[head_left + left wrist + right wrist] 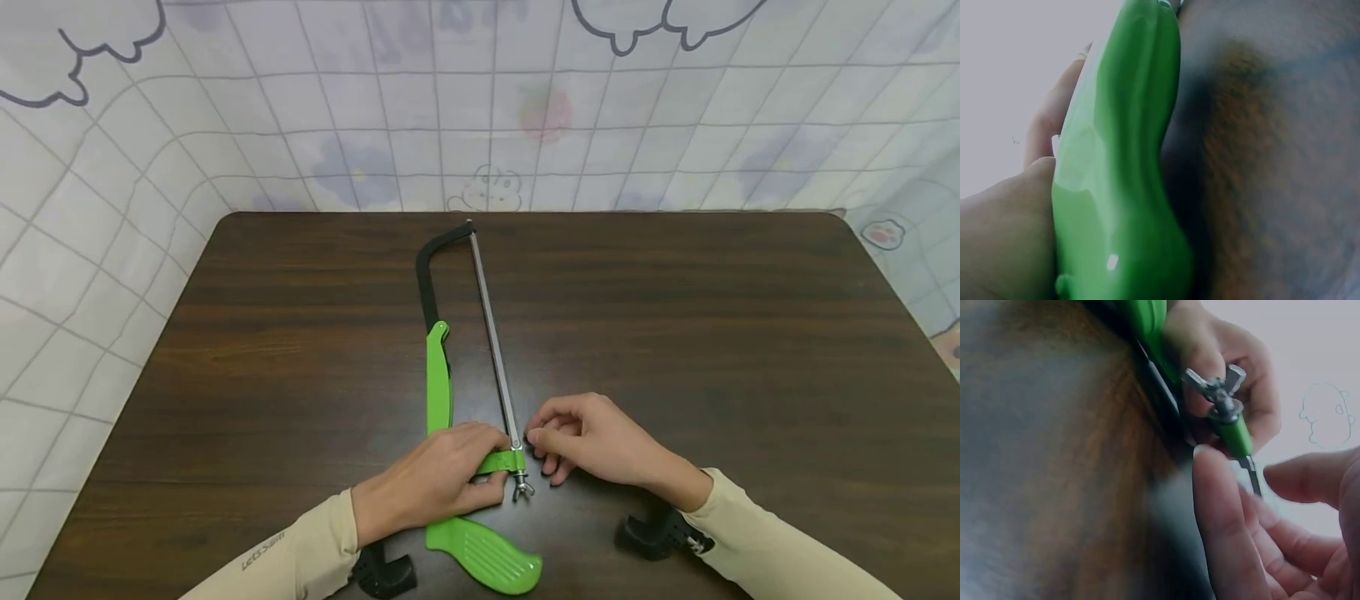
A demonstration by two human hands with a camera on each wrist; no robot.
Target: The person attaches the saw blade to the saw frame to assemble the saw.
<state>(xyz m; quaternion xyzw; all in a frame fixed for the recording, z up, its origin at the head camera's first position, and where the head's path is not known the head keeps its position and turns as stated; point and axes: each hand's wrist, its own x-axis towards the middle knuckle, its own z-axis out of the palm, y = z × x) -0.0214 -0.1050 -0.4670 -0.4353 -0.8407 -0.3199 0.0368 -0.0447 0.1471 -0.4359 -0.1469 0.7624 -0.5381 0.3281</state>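
A hacksaw (438,379) with a green handle and a black front frame lies on the dark wooden table (675,333). Its silvery blade (491,333) runs along the right side, down to a green arm with a metal wing nut (522,487). My left hand (450,471) lies across the frame and grips the green arm beside the wing nut. Just right of the blade's near end is my right hand (588,437), its fingers loosely bent and holding nothing. In the right wrist view, the thumb and index finger stand apart near the wing nut (1219,387).
Black wrist-camera mounts (648,533) sit under both wrists, close to the table. A pale grid-patterned cloth (450,108) hangs behind the table's far edge and down the left side. In the left wrist view, the green handle (1122,187) fills the middle.
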